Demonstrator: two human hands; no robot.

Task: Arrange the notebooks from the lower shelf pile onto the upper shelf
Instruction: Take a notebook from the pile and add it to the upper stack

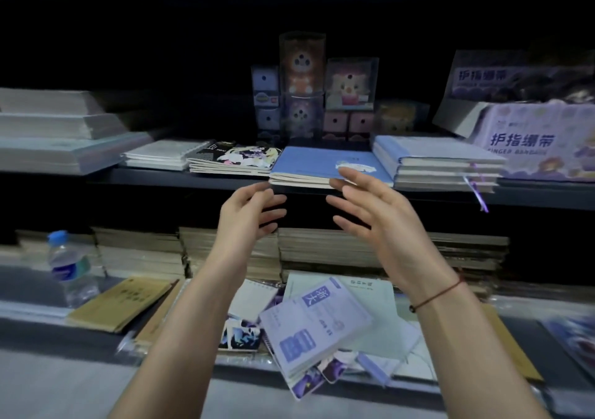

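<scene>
A stack of blue notebooks (317,164) lies flat on the upper shelf (193,177), at its front edge. My left hand (248,212) and my right hand (383,216) hover just in front of and below that stack, both empty with fingers spread; the right fingertips are close to the stack's front edge. On the lower shelf a loose pile of notebooks (318,325) lies askew, topped by a pale purple one with large characters. An anime-cover notebook stack (231,159) and a white spiral notebook stack (161,154) sit left of the blue stack.
A thicker blue-grey book stack (438,164) lies right of the blue one. Clear toy boxes (302,87) stand behind. A finger-bandage carton (541,142) is far right. A water bottle (69,267) and brown booklets (119,302) are on the lower shelf's left side, with paper stacks (370,248) behind.
</scene>
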